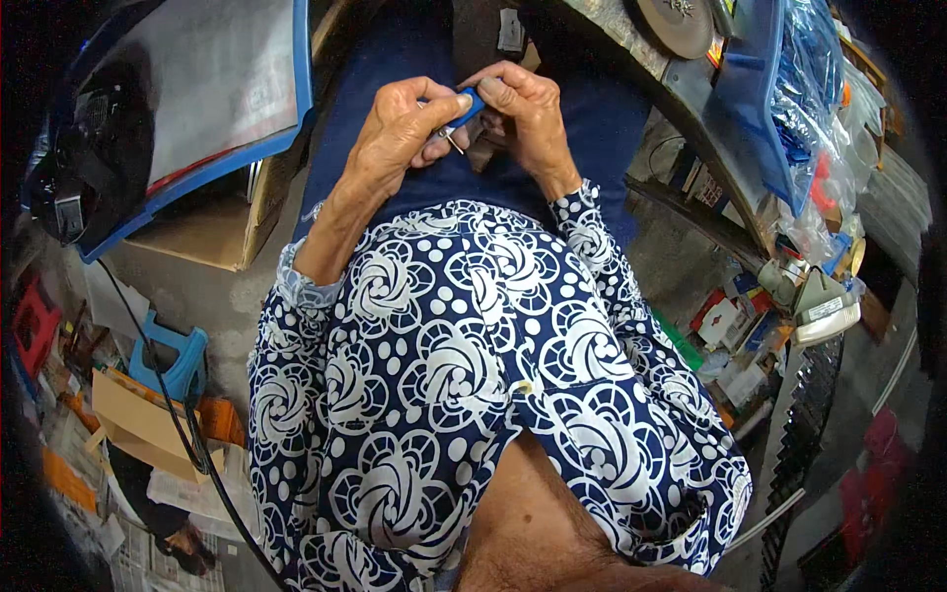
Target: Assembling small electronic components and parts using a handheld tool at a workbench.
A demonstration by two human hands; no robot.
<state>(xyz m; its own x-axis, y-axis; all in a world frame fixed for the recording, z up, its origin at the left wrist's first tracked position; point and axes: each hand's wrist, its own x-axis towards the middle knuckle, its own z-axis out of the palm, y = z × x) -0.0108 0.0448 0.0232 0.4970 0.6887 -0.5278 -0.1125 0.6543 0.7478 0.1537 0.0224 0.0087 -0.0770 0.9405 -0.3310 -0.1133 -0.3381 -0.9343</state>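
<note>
Above my lap, my left hand [400, 128] and my right hand [530, 111] meet close together. Between them is a small blue piece [468, 107], with a thin metal pin [454, 144] sticking out below it toward me. My left thumb and fingers pinch the piece from the left. From the right, my right thumb and forefinger close on its upper end. The fingers cover much of the piece, so its exact kind does not show. Dark blue cloth [385, 59] lies over my lap under both hands.
At the upper left is a blue-rimmed tray [222, 84] with a grey sheet. A worn bench edge [631, 44] and a blue bin [755, 94] with plastic bags stand at the right. A blue stool [170, 357], an open cardboard box [148, 424] and a black cable [192, 434] are lower left.
</note>
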